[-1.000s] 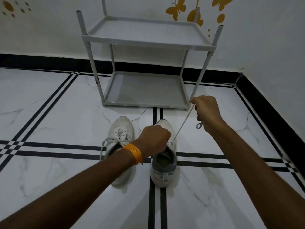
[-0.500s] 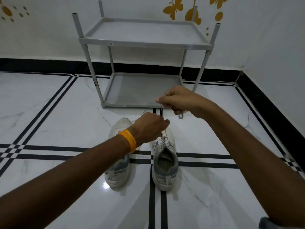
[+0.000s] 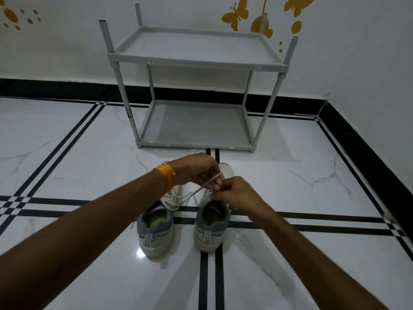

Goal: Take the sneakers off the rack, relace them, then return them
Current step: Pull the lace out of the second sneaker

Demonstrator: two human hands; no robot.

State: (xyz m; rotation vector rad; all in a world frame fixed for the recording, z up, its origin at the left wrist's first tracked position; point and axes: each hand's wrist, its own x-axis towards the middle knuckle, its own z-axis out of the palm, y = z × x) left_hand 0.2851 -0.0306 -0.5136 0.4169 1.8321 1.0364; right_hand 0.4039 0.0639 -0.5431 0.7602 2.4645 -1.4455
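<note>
Two grey-and-white sneakers on the tiled floor [image 3: 290, 253], heels toward the camera, side by side just in front of the empty grey rack [image 3: 196, 61]. Left sneaker [image 3: 155, 231] with loose laces spilling across its tongue, untouched for now. Right sneaker [image 3: 212, 227] under both hands, mid-lacing.

Left hand [image 3: 196, 170], orange thread band [image 3: 166, 179] at the wrist, curled over the toe end and pinching the white lace [image 3: 201, 189], which runs taut and slanting down toward the gap between the shoes. Right hand [image 3: 237, 193] closed just above the tongue, fingertips meeting those of the left; seemingly pinching the other part of the same lace, though the exact grip hidden behind the knuckles. Which eyelet in use: cannot tell.

Likely step: drawing the lace through an eyelet and snugging it. To do well: keep the lace flat, not twisted, before feeding the tip. Pull evenly, steadying the shoe so it does not slide on the glossy tile. Match both free ends in length before moving up a row. Avoid dragging the trailing lace across the left sneaker's loose laces, close enough to tangle. Leave enough slack at the top for a bow.

Still ahead, by the look of things: finishing this shoe, lacing the other, returning the pair to a shelf.
</note>
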